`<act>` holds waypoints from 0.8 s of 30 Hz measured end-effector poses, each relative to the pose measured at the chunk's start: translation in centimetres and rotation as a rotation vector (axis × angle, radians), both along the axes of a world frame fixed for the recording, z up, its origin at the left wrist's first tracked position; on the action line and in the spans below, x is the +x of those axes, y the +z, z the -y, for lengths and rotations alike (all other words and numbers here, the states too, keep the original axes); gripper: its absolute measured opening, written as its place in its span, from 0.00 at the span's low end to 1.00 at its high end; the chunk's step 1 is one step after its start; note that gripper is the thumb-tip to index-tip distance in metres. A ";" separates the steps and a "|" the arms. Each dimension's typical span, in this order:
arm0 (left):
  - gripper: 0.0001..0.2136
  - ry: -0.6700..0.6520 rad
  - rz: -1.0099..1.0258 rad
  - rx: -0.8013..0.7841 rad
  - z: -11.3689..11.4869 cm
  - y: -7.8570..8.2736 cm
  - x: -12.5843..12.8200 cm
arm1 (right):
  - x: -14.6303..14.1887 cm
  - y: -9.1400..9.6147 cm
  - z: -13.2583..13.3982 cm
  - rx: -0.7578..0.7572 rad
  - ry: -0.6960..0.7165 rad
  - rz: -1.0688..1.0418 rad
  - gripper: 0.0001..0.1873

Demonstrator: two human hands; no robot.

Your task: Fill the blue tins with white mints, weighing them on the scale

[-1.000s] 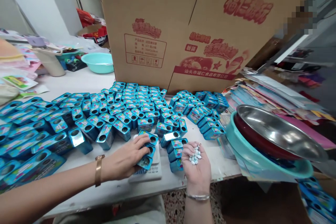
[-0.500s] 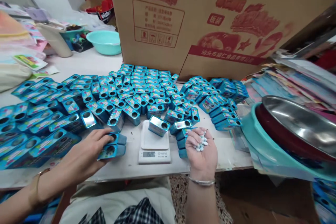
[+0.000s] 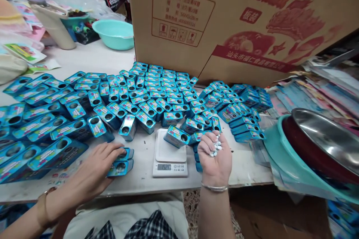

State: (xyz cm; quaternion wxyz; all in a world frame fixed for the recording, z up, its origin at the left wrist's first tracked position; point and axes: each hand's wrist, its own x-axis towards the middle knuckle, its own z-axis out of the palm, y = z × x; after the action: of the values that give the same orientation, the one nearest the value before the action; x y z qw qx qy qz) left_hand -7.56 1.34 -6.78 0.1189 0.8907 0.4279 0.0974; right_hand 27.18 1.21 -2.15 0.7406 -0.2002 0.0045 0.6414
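Observation:
My left hand (image 3: 102, 164) is closed around a pair of small blue tins (image 3: 121, 168) standing side by side, each with a round hole in its top. My right hand (image 3: 214, 157) is palm up with curled fingers, cupping several small pale blue and white candies (image 3: 217, 147). Between the hands is a white digital scale (image 3: 170, 157) with lit digits on its display. One blue tin (image 3: 176, 136) rests on the scale's platform, tilted at an angle. Beside my right hand, more tins are partly hidden by it.
Rows of blue tins (image 3: 154, 89) spread across the white table (image 3: 134, 185). Behind them stands a large cardboard box (image 3: 179, 58). A turquoise basin (image 3: 114, 35) is at the back left. Nested bowls (image 3: 291, 142) and stacked printed packaging (image 3: 297, 95) occupy the right side.
The view has shifted slightly, so the box and tins appear displaced. My left hand stays on the pair of tins, and my right hand still cups the candies.

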 end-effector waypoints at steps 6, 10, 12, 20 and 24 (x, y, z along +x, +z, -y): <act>0.37 -0.163 0.037 -0.064 0.3 -0.1 -1.1 | -0.4 0.1 -1.2 0.006 -0.010 0.024 0.05; 0.44 -0.167 -0.038 -0.080 0.4 0.1 -0.2 | -0.9 0.4 -2.3 -0.005 -0.032 0.029 0.07; 0.45 -0.136 -0.079 -0.052 0.3 0.1 0.5 | -1.3 0.4 -2.9 -0.026 -0.059 0.047 0.07; 0.41 -0.111 0.035 -0.089 0.8 4.0 3.6 | -2.4 0.4 -4.2 -0.044 -0.100 0.172 0.08; 0.24 -0.075 0.283 -0.077 -1.3 7.4 8.8 | -2.7 0.6 -4.1 -0.028 -0.083 0.103 0.06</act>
State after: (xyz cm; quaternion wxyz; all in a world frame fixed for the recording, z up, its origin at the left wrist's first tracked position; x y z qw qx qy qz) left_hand 1.21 2.60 0.60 0.2158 0.8782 0.3766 0.2008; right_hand 24.51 5.34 -1.58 0.7630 -0.2427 -0.0161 0.5989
